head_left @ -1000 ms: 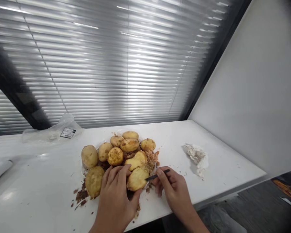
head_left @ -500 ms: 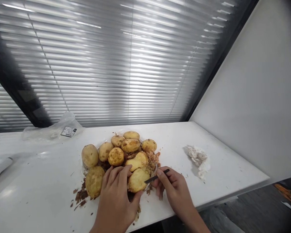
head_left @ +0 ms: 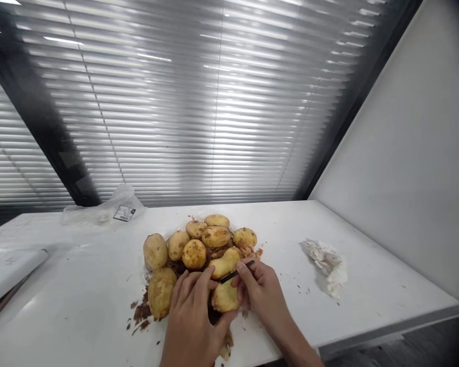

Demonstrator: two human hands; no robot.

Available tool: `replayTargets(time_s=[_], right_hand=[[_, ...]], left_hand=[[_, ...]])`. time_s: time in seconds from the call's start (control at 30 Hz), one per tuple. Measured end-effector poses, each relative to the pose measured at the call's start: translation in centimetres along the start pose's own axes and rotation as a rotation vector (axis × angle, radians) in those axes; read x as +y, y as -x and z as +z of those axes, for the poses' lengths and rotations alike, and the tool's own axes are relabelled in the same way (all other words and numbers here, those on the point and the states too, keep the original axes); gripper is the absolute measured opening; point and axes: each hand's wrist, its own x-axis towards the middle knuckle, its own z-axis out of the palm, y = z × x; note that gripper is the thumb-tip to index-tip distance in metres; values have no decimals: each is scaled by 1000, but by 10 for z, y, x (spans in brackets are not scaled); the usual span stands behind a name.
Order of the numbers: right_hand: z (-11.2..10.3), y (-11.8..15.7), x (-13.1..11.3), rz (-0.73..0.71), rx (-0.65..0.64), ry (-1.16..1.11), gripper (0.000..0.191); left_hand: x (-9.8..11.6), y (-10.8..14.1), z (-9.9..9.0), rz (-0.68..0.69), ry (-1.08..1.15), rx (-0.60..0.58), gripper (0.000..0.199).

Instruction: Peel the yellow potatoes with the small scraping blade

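Observation:
My left hand (head_left: 195, 311) is curled around a peeled, yellow potato (head_left: 226, 298), fingers at its far left side and thumb at the near edge. My right hand (head_left: 262, 293) pinches a slim dark, blade-like tool (head_left: 228, 277); its exact kind is partly hidden by the fingers. The tool lies across the upper part of the held potato. Just beyond is another pale peeled potato (head_left: 225, 262). Several more potatoes (head_left: 194, 254) are heaped behind, and a large one (head_left: 161, 293) sits left of my left hand.
Brown peel scraps (head_left: 142, 312) litter the white table (head_left: 95, 306). Reddish shavings (head_left: 251, 252) lie right of the heap. A crumpled tissue (head_left: 327, 265) is at right, a clear plastic bag (head_left: 99, 211) at back left, and a flat white object (head_left: 11, 270) at far left.
The view has shifted, so the scene sits further right and slightly lower. My right hand has moved the tool up and left across the held potato. My left hand keeps its hold.

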Motion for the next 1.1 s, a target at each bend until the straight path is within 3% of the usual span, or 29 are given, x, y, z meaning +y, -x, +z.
replayTargets(time_s=[0.1, 0.27, 0.4, 0.5, 0.63, 0.77, 0.9, 1.03, 1.1], right_hand=[[-4, -2, 0, -17, 70, 67, 44], [-8, -2, -4, -51, 5, 80, 43], [-8, -1, -6, -91, 105, 183, 43], [-7, 0, -5, -64, 35, 142, 45], [-8, 0, -3, -132, 116, 256, 41], [-11, 0, -3, -107, 26, 215, 43], [-15, 2, -2, -139, 117, 295, 44], [-13, 5, 0, -91, 24, 227, 44], [-12, 5, 0, -152, 65, 312, 43]], left_hand=[[-1, 0, 1, 5, 1, 2, 73], [0, -1, 2, -4, -2, 7, 69], [1, -2, 2, -2, -2, 15, 65], [1, -3, 1, 0, -6, 9, 62], [1, -3, 1, -1, -10, 21, 63], [0, -1, 2, 4, -19, 9, 64], [-2, 0, 3, 16, -30, 15, 60], [-1, -2, 4, 29, -23, 41, 58], [0, -3, 3, 22, -21, 48, 56]])
